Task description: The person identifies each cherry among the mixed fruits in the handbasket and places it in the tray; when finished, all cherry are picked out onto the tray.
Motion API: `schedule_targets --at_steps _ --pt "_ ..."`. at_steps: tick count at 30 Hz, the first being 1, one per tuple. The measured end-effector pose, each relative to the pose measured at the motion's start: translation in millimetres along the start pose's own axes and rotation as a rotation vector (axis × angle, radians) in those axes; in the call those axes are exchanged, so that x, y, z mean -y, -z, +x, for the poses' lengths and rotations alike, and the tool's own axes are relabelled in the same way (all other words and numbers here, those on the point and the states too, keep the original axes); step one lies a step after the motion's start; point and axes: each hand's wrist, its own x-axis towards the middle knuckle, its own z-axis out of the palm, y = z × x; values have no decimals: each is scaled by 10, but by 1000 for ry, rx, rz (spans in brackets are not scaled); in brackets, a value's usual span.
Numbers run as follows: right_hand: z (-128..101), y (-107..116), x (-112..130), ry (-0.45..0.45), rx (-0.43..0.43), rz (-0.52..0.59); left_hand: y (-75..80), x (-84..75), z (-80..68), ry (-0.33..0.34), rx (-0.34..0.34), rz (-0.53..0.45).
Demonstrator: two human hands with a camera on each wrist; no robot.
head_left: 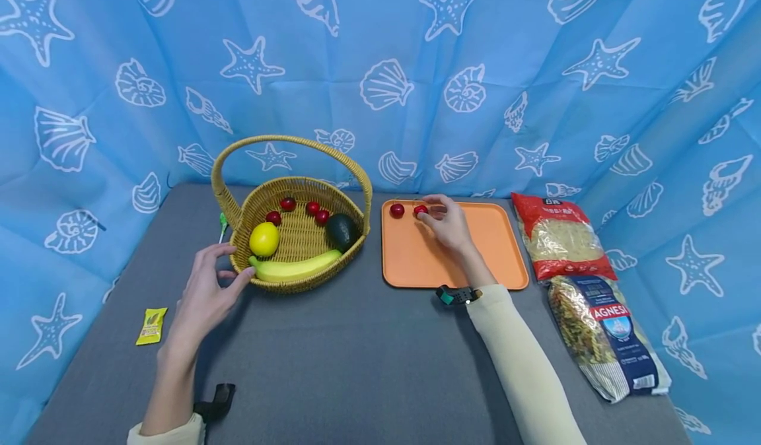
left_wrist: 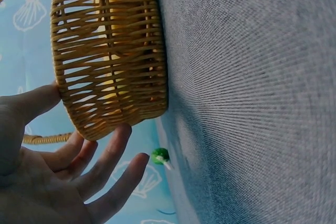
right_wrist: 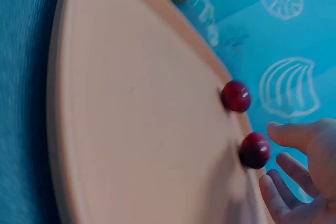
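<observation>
Landmark: wicker basket, on the grey table, left of centre.

Left hand sits at the basket's near-left wall, thumb on the rim by the banana, the other fingers spread and straight against the weave. Not gripping, just bracing, probably so the basket stays put. Handle untouched.

Inside the basket: lemon near-left, avocado right side, banana along the near wall, four small red fruits toward the back.

Orange tray lies just right of the basket, apart from it. Right hand is over the tray's far-left corner, fingers loosely extended round a red fruit that rests against the tray's rim. Fingertips look just beside it, not closed; contact is hard to call from the wrist view. A second red fruit lies at the same rim, nearer the basket, untouched.

Rest: two pasta bags far right of the basket beyond the tray; yellow sachet near-left of the basket; green lollipop just left of it; blue seashell cloth behind.
</observation>
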Motion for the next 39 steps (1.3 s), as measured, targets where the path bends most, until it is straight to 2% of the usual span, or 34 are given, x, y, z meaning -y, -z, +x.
schedule_targets --at_steps 6,12,18,22,26,31,39 --pt "-139 23 217 67 -9 76 0 8 2 0 -2 -2" --pt "-393 -8 649 201 26 185 -2 11 7 2 3 -9" --pt "-663 -180 1047 364 94 259 0 15 3 -8 0 -11" --pt "-764 -384 1236 428 166 262 1 16 1 -10 0 -13" --pt "-745 -659 1393 418 267 275 4 16 1 -3 7 -18" --pt "-567 -1078 1545 363 357 255 7 18 1 -4 8 -18" --pt "-214 -1644 1654 234 345 80 5 24 4 -20 5 -9"
